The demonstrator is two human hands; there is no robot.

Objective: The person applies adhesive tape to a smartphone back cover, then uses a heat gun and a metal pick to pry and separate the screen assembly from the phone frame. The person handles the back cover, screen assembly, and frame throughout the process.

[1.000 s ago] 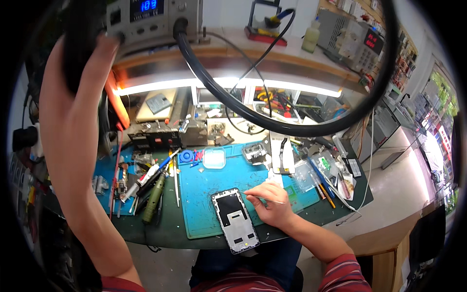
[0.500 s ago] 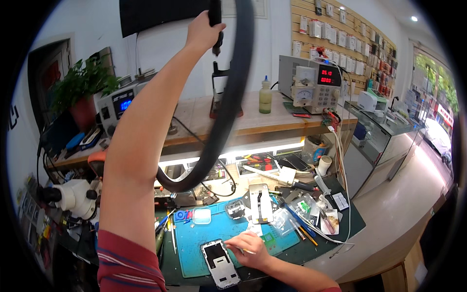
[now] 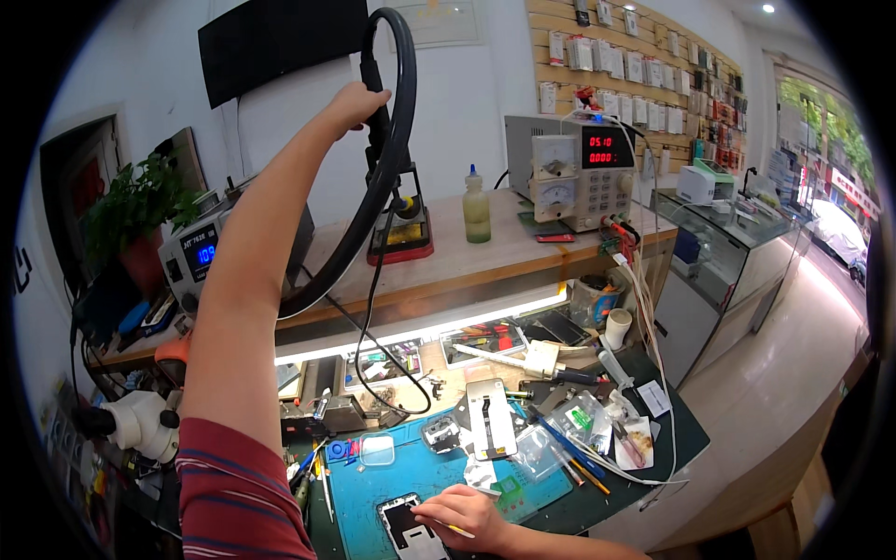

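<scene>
My left hand (image 3: 355, 105) is raised high, fingers wrapped round the black handle of a hot air gun (image 3: 376, 126) with a thick black hose (image 3: 399, 121). The gun points down beside a tool stand (image 3: 401, 245) with a red base on the shelf. Low in the view, my right hand (image 3: 471, 515) is closed on a thin pale stick (image 3: 455, 529), whose exact kind I cannot make out. That hand rests over the upper right of a phone frame (image 3: 417, 541), black and white inside, lying on the blue mat (image 3: 369, 485).
Near the mat's far edge lie a phone screen part (image 3: 490, 420), a small phone part (image 3: 441, 434) and a clear box (image 3: 377, 449). Behind stand a power supply (image 3: 597, 173) and a squeeze bottle (image 3: 476, 210). A microscope (image 3: 140, 427) stands left. A black cable (image 3: 369, 317) hangs down.
My left hand has come down slightly with the hot air gun, closer to the stand. The hose loop now shows whole, as the view has tilted up. My right hand stays by the phone frame.
</scene>
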